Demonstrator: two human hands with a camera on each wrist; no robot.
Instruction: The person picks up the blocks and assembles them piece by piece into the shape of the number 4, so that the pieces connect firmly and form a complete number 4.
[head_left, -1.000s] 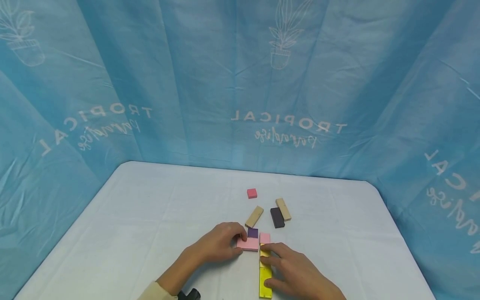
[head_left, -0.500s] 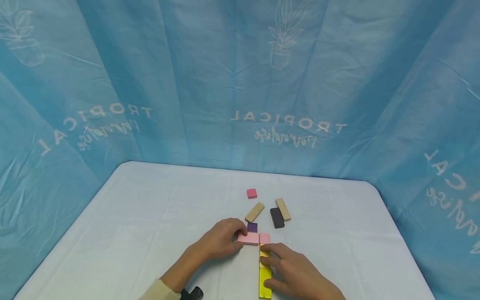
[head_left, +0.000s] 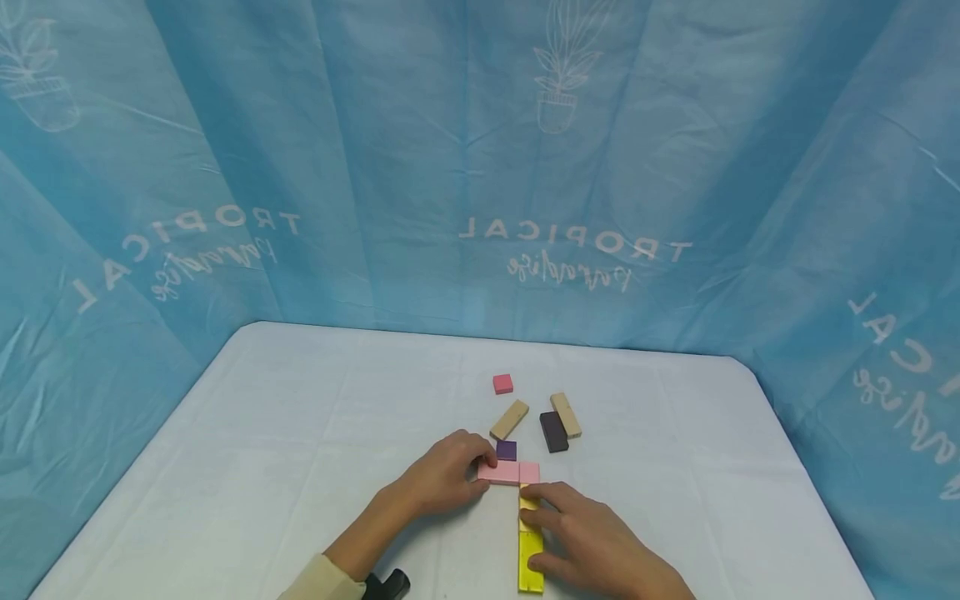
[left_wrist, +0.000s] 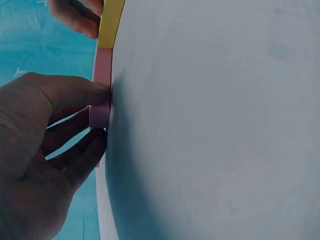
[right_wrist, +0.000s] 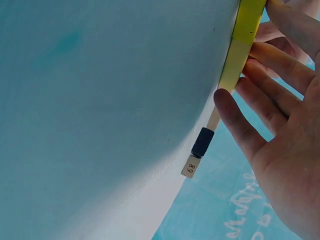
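Observation:
In the head view my left hand [head_left: 450,475] pinches a long pink block [head_left: 501,472] lying flat, thumb on the near side and fingers beyond. Its right end meets a small pink block [head_left: 529,472]. Below that, a pale yellow block and a bright yellow block [head_left: 530,550] form a line toward me. My right hand [head_left: 596,537] touches the yellow blocks from the right; its fingers look fairly straight in the right wrist view, where the pale yellow block [right_wrist: 234,65] shows more fully. A purple block [head_left: 506,451] sits just behind the long pink one, near my left fingertips.
Farther back on the white table [head_left: 360,392] lie two plain wooden blocks, one at left [head_left: 509,420] and one at right [head_left: 566,415]. A black block [head_left: 553,432] lies by the right one. Behind them is a red block [head_left: 502,384]. A blue curtain [head_left: 420,167] surrounds the table.
My left hand has slid the long pink block away from me and slightly right, closing the gap to the small pink block. The purple and left wooden blocks have shifted back too. My right hand stays.

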